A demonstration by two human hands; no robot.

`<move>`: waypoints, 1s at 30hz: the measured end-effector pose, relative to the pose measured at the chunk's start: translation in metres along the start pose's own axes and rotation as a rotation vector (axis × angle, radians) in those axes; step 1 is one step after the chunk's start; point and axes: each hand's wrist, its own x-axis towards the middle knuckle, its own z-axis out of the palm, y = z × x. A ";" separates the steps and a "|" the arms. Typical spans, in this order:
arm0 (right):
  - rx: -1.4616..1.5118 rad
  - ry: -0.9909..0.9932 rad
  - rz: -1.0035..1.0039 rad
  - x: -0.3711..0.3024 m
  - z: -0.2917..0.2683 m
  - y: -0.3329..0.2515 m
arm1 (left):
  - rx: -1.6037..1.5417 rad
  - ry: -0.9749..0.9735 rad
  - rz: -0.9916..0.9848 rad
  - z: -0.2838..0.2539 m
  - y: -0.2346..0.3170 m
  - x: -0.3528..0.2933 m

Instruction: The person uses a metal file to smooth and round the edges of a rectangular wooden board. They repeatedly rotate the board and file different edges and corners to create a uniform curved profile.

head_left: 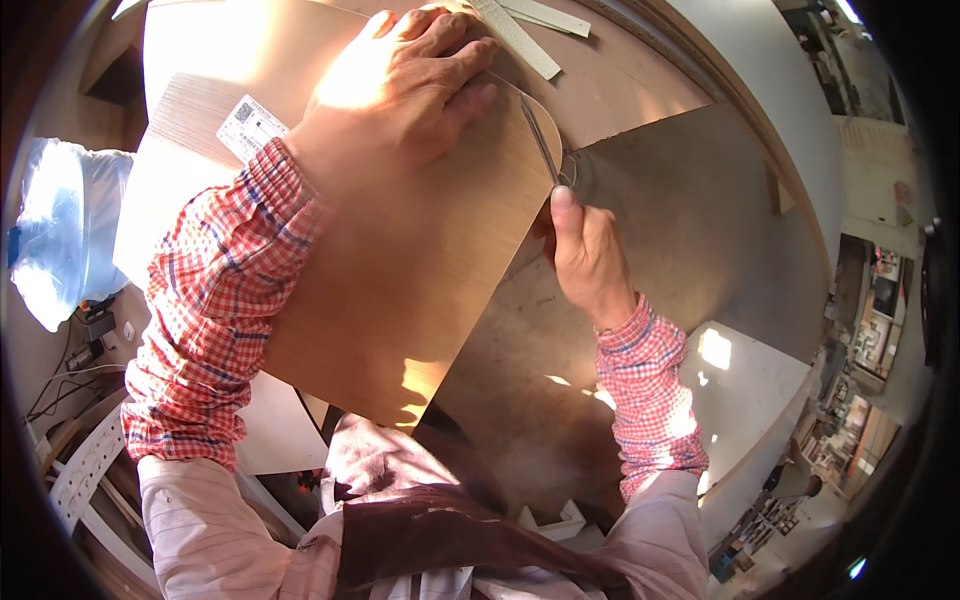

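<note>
A wood-grain board [400,280] with a rounded corner lies in front of me, slanting from the upper right down toward my lap. My left hand [405,85] presses flat on its far part, fingers stretched out and palm down. In my right hand [585,245], closed with the thumb on top, is a slender dark metal tool [540,140]. The tool runs along the board's right edge near the rounded corner. Its lower end is hidden in my fist, so its exact kind is unclear. A thin curl [570,170] shows beside it.
Pale strips [520,40] lie on a pinkish sheet [630,80] beyond the board. A printed label [250,128] sticks to the board's left part. A bluish clear plastic bag [70,225] hangs at left. A white panel [745,400] stands at right.
</note>
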 end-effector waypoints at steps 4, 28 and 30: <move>0.101 -0.036 -0.287 -0.051 0.038 0.003 | 0.020 -0.029 -0.002 0.002 0.002 0.000; -0.001 -0.123 -0.095 -0.023 0.011 0.003 | -0.038 -0.025 -0.024 -0.001 -0.003 0.000; 0.056 -0.110 -0.110 -0.031 0.012 -0.013 | -0.042 -0.026 -0.027 -0.001 0.000 0.000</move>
